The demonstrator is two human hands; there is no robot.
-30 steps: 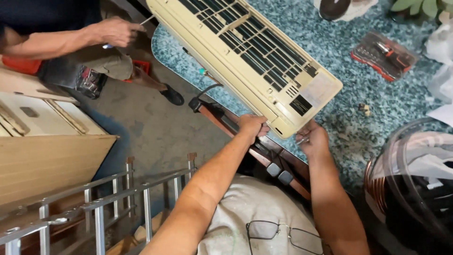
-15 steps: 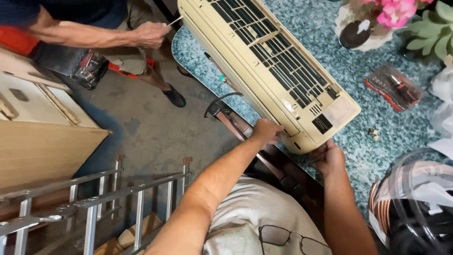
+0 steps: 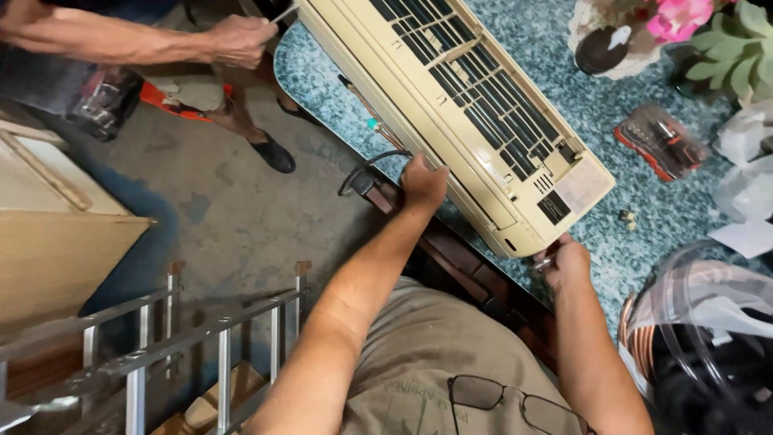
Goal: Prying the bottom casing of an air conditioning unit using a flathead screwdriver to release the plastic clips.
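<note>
While the cream air-conditioner unit [image 3: 475, 113] lay across the speckled table [image 3: 668, 217], the left hand [image 3: 423, 181] had slid up its near edge, fingers curled on it; the right hand [image 3: 564, 262] stayed closed at the corner, pinching something small

- Our left hand [image 3: 423, 179] now sits farther along the long edge of the cream air-conditioner unit [image 3: 459, 105], away from our right hand [image 3: 566, 262].
- Our right hand now grips the unit's near corner.
- The co-worker's hand [image 3: 240, 40] comes closer into view.
</note>
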